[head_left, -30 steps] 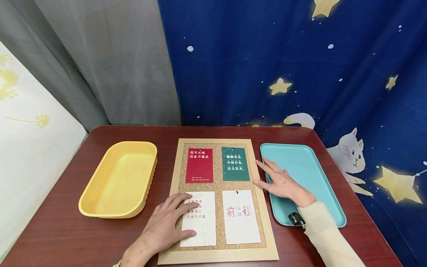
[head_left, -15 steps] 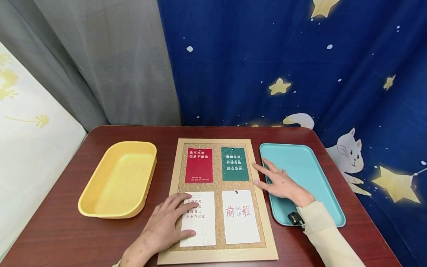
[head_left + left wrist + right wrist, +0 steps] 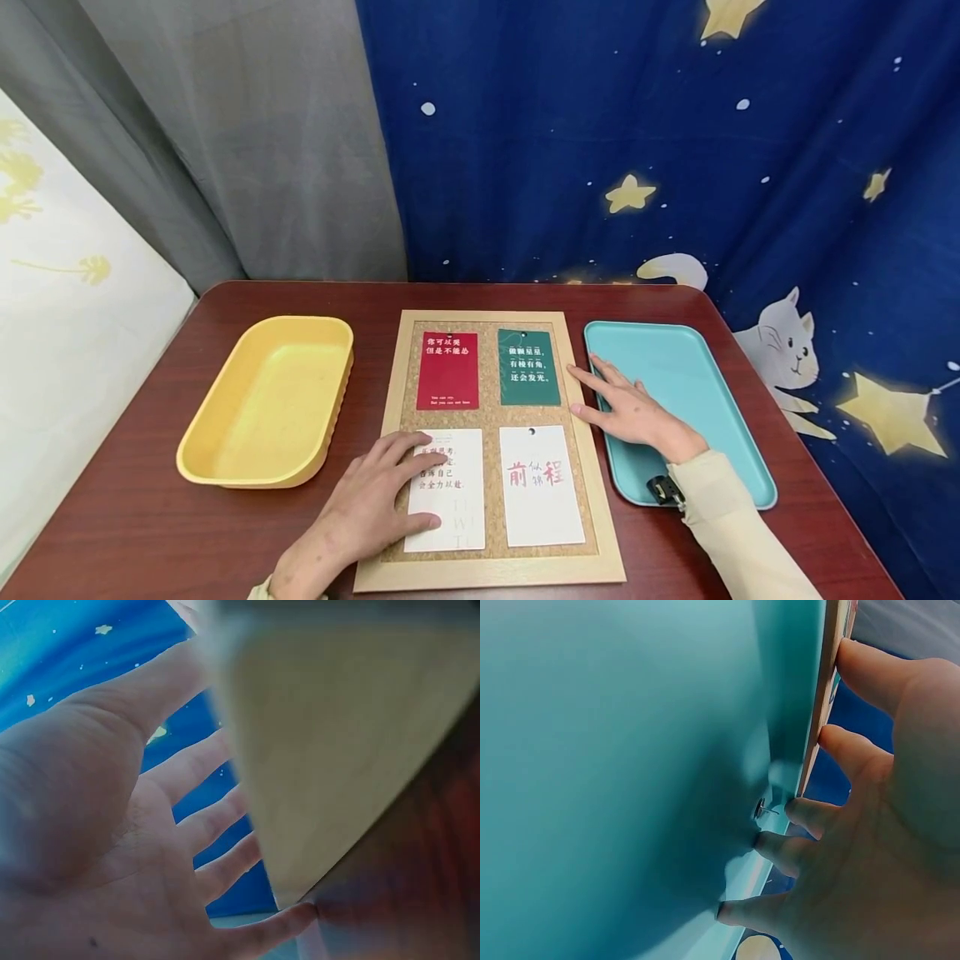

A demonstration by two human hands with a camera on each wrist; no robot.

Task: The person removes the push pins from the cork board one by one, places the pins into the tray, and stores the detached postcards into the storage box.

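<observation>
A wood-framed cork board [image 3: 491,400] lies on the table, bearing a red card [image 3: 448,372], a green card [image 3: 529,369] and two white cards below them. My left hand [image 3: 367,500] spreads over the board's lower left edge, with fingers and thumb over the lower left white card [image 3: 457,529], partly hiding its print. The lower right white card [image 3: 542,512] is in full view. My right hand [image 3: 637,414] has its thumb and index fingertips at the board's right edge and other fingers over the blue tray [image 3: 675,358]. Neither hand grips anything.
A yellow bin [image 3: 262,408] stands on the table left of the board. In the right wrist view a small dark pushpin [image 3: 761,808] lies in the tray, near the fingertips. A black clip-like device [image 3: 663,492] sits at the right wrist. Curtains hang behind the table.
Since a second ago, my right index finger has shifted slightly left onto the board's frame. The left hand, cards, bin and tray stay in place.
</observation>
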